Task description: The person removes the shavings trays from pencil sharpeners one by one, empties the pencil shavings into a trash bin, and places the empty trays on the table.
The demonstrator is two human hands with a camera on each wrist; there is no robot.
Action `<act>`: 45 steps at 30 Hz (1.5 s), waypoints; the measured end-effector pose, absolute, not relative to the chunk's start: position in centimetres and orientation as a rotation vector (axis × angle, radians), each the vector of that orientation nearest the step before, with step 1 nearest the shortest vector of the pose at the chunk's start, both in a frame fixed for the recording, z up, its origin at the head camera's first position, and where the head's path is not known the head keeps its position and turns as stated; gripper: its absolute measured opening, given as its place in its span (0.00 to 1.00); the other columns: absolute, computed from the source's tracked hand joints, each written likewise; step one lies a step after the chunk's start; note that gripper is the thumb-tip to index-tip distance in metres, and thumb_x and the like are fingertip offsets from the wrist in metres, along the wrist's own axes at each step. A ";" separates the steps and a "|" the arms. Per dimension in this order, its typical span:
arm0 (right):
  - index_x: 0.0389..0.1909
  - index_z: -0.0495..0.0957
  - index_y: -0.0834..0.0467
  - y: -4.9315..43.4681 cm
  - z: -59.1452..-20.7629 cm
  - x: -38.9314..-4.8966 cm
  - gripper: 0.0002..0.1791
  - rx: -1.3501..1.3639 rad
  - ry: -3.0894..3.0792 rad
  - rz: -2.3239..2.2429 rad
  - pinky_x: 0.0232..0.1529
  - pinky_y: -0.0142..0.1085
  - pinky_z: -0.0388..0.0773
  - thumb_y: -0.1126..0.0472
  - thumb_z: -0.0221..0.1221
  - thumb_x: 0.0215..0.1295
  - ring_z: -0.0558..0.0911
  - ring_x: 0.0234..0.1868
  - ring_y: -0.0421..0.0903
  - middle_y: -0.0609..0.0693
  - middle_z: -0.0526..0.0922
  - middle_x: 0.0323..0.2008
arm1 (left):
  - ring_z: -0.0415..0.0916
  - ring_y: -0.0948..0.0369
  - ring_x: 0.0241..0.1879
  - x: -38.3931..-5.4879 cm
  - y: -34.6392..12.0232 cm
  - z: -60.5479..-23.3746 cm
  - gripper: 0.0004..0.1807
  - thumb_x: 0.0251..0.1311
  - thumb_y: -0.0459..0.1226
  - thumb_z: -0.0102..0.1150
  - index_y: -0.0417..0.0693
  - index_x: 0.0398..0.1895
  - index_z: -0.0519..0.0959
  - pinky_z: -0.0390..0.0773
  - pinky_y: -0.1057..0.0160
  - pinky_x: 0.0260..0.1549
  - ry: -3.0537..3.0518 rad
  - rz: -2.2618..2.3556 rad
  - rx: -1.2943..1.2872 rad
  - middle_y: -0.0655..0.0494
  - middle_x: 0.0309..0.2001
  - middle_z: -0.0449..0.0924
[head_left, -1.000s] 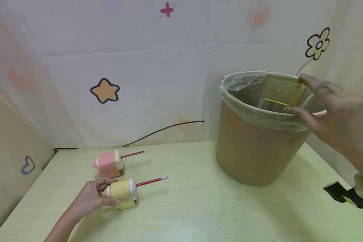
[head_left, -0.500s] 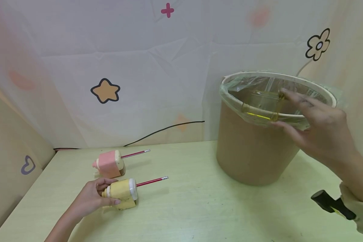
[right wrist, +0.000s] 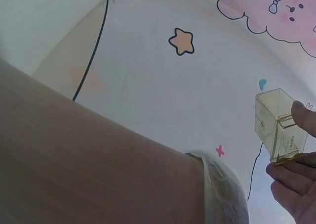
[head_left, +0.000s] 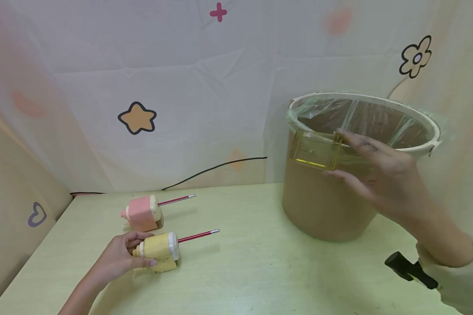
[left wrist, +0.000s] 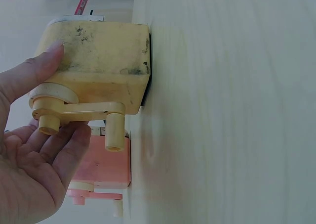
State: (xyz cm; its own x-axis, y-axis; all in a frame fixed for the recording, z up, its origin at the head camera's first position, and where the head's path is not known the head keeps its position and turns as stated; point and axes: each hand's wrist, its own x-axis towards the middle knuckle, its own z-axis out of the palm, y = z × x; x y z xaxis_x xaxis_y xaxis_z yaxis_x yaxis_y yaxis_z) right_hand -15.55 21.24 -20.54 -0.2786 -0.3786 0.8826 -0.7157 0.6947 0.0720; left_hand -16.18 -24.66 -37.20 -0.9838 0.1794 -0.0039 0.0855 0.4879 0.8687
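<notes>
Looking light, stiff and slick, the tray (head_left: pixel 313 151) hangs before the bin (head_left: pixel 331 205) in the right hand (head_left: pixel 386 177), fingers pinching opposite edges, likely the best hold. Left of the bin, the left hand (head_left: pixel 120 257) grips the yellow sharpener (head_left: pixel 157 246) on the bench (head_left: pixel 240 271).

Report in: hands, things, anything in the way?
Left hand grips yellow sharpener. Right hand pinches transparent box, bin behind. Possible snag: yellow sharpener's jutting pencil.

sharpeners (head_left: pixel 140 213) (head_left: pixel 156 247) on table (head_left: pixel 236 280), left of bin (head_left: pixel 331 205)
</notes>
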 end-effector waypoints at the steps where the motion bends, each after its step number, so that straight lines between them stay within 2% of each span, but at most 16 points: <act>1: 0.50 0.76 0.64 21.1 -20.7 -15.6 0.37 0.861 -1.901 0.428 0.43 0.15 0.65 0.35 0.48 0.59 0.82 0.34 0.54 0.61 0.82 0.39 | 0.76 0.62 0.40 -16.2 -24.7 -37.2 0.35 0.35 0.34 0.74 0.29 0.49 0.69 0.76 0.67 0.36 2.626 1.528 0.236 0.39 0.47 0.77; 4: 0.51 0.75 0.65 20.7 -21.0 -15.5 0.37 0.869 -1.934 0.407 0.36 0.20 0.68 0.35 0.48 0.60 0.82 0.32 0.53 0.60 0.82 0.40 | 0.76 0.63 0.40 -16.1 -24.7 -37.2 0.35 0.35 0.34 0.74 0.28 0.49 0.69 0.76 0.67 0.36 2.629 1.528 0.242 0.39 0.47 0.77; 6: 0.52 0.75 0.65 20.4 -21.1 -15.5 0.37 0.878 -1.948 0.424 0.37 0.22 0.68 0.35 0.47 0.60 0.81 0.32 0.55 0.60 0.82 0.40 | 0.76 0.63 0.39 -16.1 -24.7 -37.2 0.35 0.35 0.34 0.74 0.28 0.49 0.69 0.76 0.67 0.36 2.630 1.528 0.245 0.39 0.47 0.77; 9: 0.51 0.75 0.66 19.9 -21.4 -15.4 0.37 0.894 -1.969 0.501 0.45 0.20 0.67 0.36 0.49 0.59 0.80 0.42 0.43 0.61 0.82 0.41 | 0.77 0.63 0.39 -16.1 -24.8 -37.2 0.35 0.35 0.34 0.74 0.28 0.49 0.69 0.76 0.67 0.36 2.634 1.528 0.245 0.38 0.47 0.77; 13: 0.50 0.75 0.67 19.1 -22.0 -15.5 0.37 0.947 -1.965 0.618 0.50 0.19 0.65 0.37 0.52 0.58 0.72 0.50 0.27 0.61 0.81 0.42 | 0.77 0.62 0.40 -16.1 -24.8 -37.2 0.35 0.35 0.34 0.74 0.28 0.49 0.69 0.75 0.67 0.36 2.637 1.525 0.241 0.39 0.47 0.77; 21: 0.50 0.75 0.67 17.9 -23.3 -15.7 0.32 1.041 -1.964 0.759 0.51 0.23 0.68 0.45 0.61 0.54 0.75 0.52 0.34 0.58 0.81 0.45 | 0.77 0.61 0.41 -16.1 -24.8 -37.3 0.35 0.35 0.34 0.74 0.29 0.49 0.69 0.75 0.67 0.36 2.643 1.523 0.233 0.38 0.48 0.77; 25: 0.50 0.76 0.67 17.1 -23.8 -15.7 0.30 1.070 -1.998 0.814 0.49 0.23 0.69 0.60 0.71 0.43 0.77 0.50 0.37 0.58 0.81 0.45 | 0.76 0.60 0.41 -16.1 -24.8 -37.2 0.35 0.35 0.34 0.74 0.29 0.49 0.69 0.76 0.67 0.36 2.644 1.519 0.226 0.38 0.48 0.77; 28: 0.49 0.76 0.67 16.5 -24.2 -15.6 0.32 1.072 -2.043 0.890 0.50 0.24 0.70 0.70 0.72 0.35 0.78 0.48 0.40 0.58 0.81 0.45 | 0.76 0.60 0.41 -16.1 -24.8 -37.2 0.35 0.35 0.34 0.74 0.29 0.49 0.69 0.76 0.67 0.36 2.642 1.516 0.223 0.39 0.47 0.77; 36: 0.49 0.76 0.65 14.9 -25.4 -15.5 0.30 0.962 -2.247 1.090 0.49 0.27 0.71 0.68 0.71 0.39 0.81 0.44 0.49 0.57 0.80 0.47 | 0.76 0.59 0.40 -16.2 -24.7 -37.2 0.35 0.35 0.34 0.74 0.29 0.49 0.69 0.76 0.67 0.36 2.636 1.520 0.221 0.40 0.46 0.78; 41: 0.48 0.76 0.68 13.9 -26.1 -15.6 0.29 0.986 -2.279 1.265 0.47 0.30 0.73 0.70 0.71 0.40 0.80 0.46 0.50 0.58 0.79 0.48 | 0.76 0.59 0.40 -16.2 -24.6 -37.1 0.35 0.35 0.35 0.74 0.29 0.49 0.69 0.76 0.66 0.36 2.643 1.511 0.228 0.39 0.47 0.77; 45: 0.49 0.75 0.67 13.4 -26.7 -15.7 0.30 0.966 -2.332 1.317 0.49 0.35 0.73 0.68 0.71 0.40 0.80 0.47 0.49 0.56 0.80 0.48 | 0.76 0.59 0.40 -16.2 -24.7 -37.1 0.35 0.35 0.35 0.74 0.29 0.49 0.69 0.76 0.66 0.36 2.638 1.514 0.226 0.39 0.46 0.77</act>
State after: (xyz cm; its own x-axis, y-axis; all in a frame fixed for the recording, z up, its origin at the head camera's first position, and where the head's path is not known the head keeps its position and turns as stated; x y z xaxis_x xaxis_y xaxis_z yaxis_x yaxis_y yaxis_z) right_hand -15.75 13.37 -26.69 -0.7316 -0.4099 0.5448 -0.6781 0.3558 -0.6431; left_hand -16.22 -24.67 -37.12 -0.9848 0.1734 -0.0054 0.0828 0.4974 0.8636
